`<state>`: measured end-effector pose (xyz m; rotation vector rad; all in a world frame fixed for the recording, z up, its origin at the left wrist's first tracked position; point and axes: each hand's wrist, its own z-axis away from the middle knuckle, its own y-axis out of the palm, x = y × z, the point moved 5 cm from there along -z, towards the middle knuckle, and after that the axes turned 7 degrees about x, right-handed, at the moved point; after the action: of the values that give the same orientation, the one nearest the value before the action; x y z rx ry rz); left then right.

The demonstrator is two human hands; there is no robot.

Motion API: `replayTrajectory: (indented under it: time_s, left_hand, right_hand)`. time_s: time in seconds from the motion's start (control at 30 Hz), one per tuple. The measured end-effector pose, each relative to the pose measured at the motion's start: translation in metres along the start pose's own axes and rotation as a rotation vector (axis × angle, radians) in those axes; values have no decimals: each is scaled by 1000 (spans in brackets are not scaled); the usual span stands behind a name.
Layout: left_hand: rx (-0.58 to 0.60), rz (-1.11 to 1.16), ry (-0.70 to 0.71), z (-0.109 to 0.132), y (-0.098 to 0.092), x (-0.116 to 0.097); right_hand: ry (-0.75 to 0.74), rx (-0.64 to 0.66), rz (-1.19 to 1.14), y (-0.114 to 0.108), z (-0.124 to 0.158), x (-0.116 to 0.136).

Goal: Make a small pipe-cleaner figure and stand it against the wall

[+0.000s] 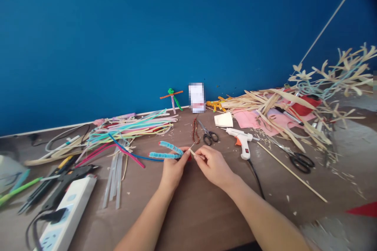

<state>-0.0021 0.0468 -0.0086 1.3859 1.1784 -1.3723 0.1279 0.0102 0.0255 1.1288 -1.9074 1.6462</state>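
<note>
My left hand (pixel 174 166) is closed around a figure of light-blue fuzzy pipe cleaner (pixel 165 155), whose two wrapped legs stick out to the left. My right hand (pixel 214 164) meets it, thumb and finger pinching a small pale strip (pixel 193 152). A thin end rises between the fingertips, and a bit of red shows below them; the rest is hidden by my fingers. Just beyond the hands lie a brown bead string (pixel 195 131) and small black-handled scissors (pixel 209 137). A white glue gun (pixel 244 141) with an orange trigger rests to the right.
Pipe cleaners (pixel 129 127) and clear glue sticks (pixel 113 180) lie left, near a power strip (pixel 69 213). Dried pale strips (pixel 271 106) cover pink paper at right, with larger scissors (pixel 302 162) and a thin stick (pixel 291 171). A pipe-cleaner figure (pixel 172 99) leans on the blue wall.
</note>
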Motion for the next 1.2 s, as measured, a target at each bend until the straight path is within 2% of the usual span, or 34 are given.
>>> replayTrajectory:
  time_s: [0.23,0.4,0.5,0.7,0.8,0.97,1.2]
  left_hand:
    - [146,-264,145,3,8,-12]
    - [254,-349,189,5,13,-14]
    - [327,-367,194,6,16,-16]
    - [463,-344,182,10,23,-21]
    - [485,-291,127,11,24,-19]
    - [488,-190,71,12,25,-16]
    - [324,-3,-74,10,20,-2]
  right_hand:
    - [-31,-111,24,-15,3,3]
    - [-16,-151,-49,-20,1,-4]
    - [61,-85,-211,-17,-4,-17]
    - [340,87,-643,-3,-7,-39]
    - [449,161,-794,3,-5,-41]
    - [486,210,-928,8,-4,-38]
    - [414,146,-866,10,-5,-37]
